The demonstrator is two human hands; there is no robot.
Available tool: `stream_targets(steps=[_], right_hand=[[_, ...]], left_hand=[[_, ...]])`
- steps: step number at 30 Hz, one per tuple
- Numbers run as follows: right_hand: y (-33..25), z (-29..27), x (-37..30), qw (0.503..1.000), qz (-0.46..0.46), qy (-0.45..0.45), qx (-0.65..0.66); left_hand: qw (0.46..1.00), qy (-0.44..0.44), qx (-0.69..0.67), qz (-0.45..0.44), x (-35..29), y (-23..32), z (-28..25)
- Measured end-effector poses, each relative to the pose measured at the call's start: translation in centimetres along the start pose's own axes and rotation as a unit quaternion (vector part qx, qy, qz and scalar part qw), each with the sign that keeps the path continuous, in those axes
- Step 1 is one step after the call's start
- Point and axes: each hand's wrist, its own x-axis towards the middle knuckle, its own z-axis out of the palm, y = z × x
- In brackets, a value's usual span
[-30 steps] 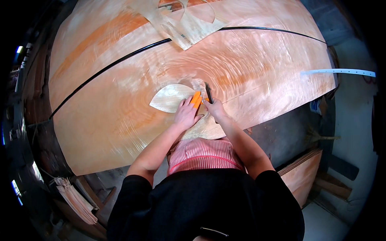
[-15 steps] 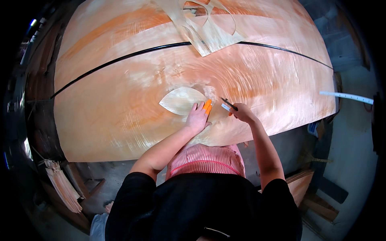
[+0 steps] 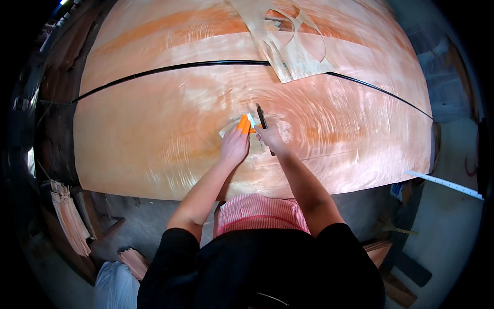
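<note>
My left hand [image 3: 235, 146], with orange finger covers, is closed at the fingertips against a small white strip [image 3: 250, 120]. My right hand [image 3: 271, 139] grips a dark-handled knife [image 3: 262, 116], its tip pointing away from me. An orange cover also shows on a finger of this hand, beside the strip. Both hands are close together above the large orange-pink wood veneer sheet [image 3: 154, 139]. Beneath my left hand lies a pale leaf-shaped veneer piece [image 3: 223, 132], mostly hidden by the hand.
A pale veneer offcut [image 3: 288, 62] with curved cut-outs lies farther back, over a thin black rod [image 3: 170, 66] that crosses the sheet. A white marked strip [image 3: 445, 184] juts out at the right edge. Veneer strips [image 3: 69, 219] hang at lower left, near a whitish bag [image 3: 117, 286].
My right hand has moved left with the knife and the white strip, meeting my left hand. My left hand has shifted from pressing flat beside the leaf-shaped piece to the strip. The view has shifted.
</note>
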Motion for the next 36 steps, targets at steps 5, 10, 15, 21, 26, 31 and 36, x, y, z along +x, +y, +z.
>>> stream_targets(steps=[5, 10, 15, 21, 26, 31, 36], right_hand=[[-0.4, -0.3, -1.4, 0.997, 0.020, -0.029, 0.065], [1.4, -3.3, 0.5, 0.964, -0.109, 0.018, -0.241], [-0.4, -7.0, -1.3, 0.969, -0.070, -0.059, -0.228], [4.8, -1.7, -7.7, 0.999, 0.015, -0.047, 0.010], [7.7, 0.8, -8.3, 1.000, 0.007, -0.008, -0.018], [7.6, 1.0, -8.6, 0.999, -0.024, 0.002, -0.030], [7.6, -2.6, -6.9, 0.978, -0.061, -0.073, -0.185]], left_hand=[[0.990, -0.096, 0.097, 0.029, 1.3, -0.3, 0.6], [0.982, -0.122, 0.138, 0.032, 1.4, -0.2, 1.1], [0.980, -0.117, 0.156, 0.037, 1.6, -0.4, 0.9], [0.996, -0.007, -0.082, 0.025, -2.7, -0.6, 0.9], [0.988, -0.109, -0.036, 0.102, -6.9, 1.4, -0.8], [0.981, -0.166, 0.020, 0.101, -7.1, 2.5, -1.1], [0.972, -0.188, 0.071, 0.124, -6.8, 3.1, -1.1]])
